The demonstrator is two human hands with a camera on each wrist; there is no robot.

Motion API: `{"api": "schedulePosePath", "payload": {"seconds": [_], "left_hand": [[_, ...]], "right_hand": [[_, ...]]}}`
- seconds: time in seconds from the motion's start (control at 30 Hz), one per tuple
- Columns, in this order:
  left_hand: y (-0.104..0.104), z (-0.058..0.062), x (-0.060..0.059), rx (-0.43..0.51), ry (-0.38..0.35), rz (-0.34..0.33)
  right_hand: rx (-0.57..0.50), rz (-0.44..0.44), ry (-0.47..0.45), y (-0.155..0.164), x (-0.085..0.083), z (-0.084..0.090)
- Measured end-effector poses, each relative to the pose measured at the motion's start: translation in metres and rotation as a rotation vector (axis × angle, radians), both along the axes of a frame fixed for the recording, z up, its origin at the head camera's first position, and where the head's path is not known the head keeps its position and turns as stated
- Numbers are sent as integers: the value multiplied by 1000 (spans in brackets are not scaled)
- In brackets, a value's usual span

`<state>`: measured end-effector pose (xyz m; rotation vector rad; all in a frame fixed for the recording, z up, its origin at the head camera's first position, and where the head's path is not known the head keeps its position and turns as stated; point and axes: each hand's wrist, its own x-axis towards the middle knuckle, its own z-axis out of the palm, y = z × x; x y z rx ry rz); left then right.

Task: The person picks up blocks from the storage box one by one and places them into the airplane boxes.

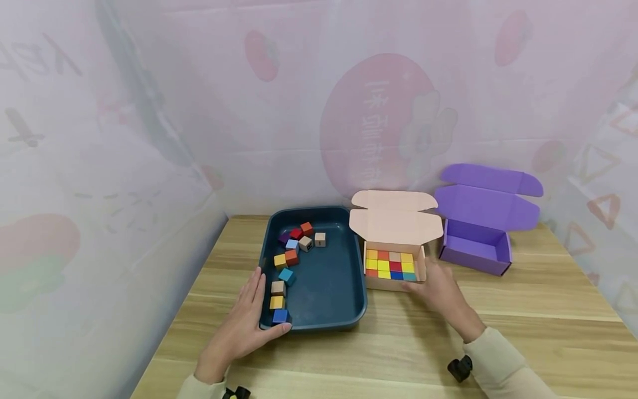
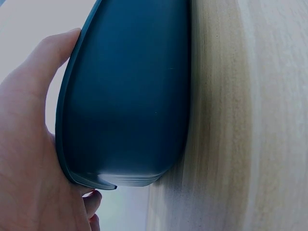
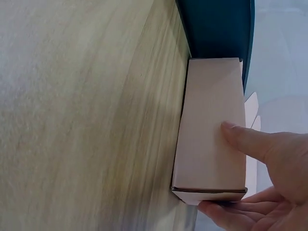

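Observation:
My left hand (image 1: 240, 327) rests against the front left corner of a dark teal tray (image 1: 324, 282), fingers straight along its left rim and thumb along its front rim. Several coloured and plain wooden cubes (image 1: 291, 257) lie loose in the tray, mostly on its left side. To the right, a peach cardboard box (image 1: 394, 285) stands with its lid up, rows of coloured cubes (image 1: 395, 266) filling it. My right hand (image 1: 441, 291) holds this box at its front right corner. The thumb (image 3: 236, 132) presses the front face while the fingers (image 3: 226, 214) lie against the side.
A purple cardboard box (image 1: 473, 260) stands open at the back right, with no cubes visible inside. All of it sits on a wood-grain table (image 1: 349, 366). A printed curtain (image 1: 289, 127) hangs behind and along both sides.

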<state>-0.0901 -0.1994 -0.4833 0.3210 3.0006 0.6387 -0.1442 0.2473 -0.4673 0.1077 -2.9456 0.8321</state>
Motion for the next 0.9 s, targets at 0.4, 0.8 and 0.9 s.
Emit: {"api": "schedulePosePath", "payload": {"seconds": [0.4,0.8,0.9], "left_hand": [[-1,1,0,-5,-2,-1],[0,-1,0,-17,-22,8],[0,-1,0,-17,-18,7]], "right_hand": [[-60,8,34,1,-20,-7],[-61,0,30,5,-53,-9],[-75,7,18,6,-63,-9]]}}
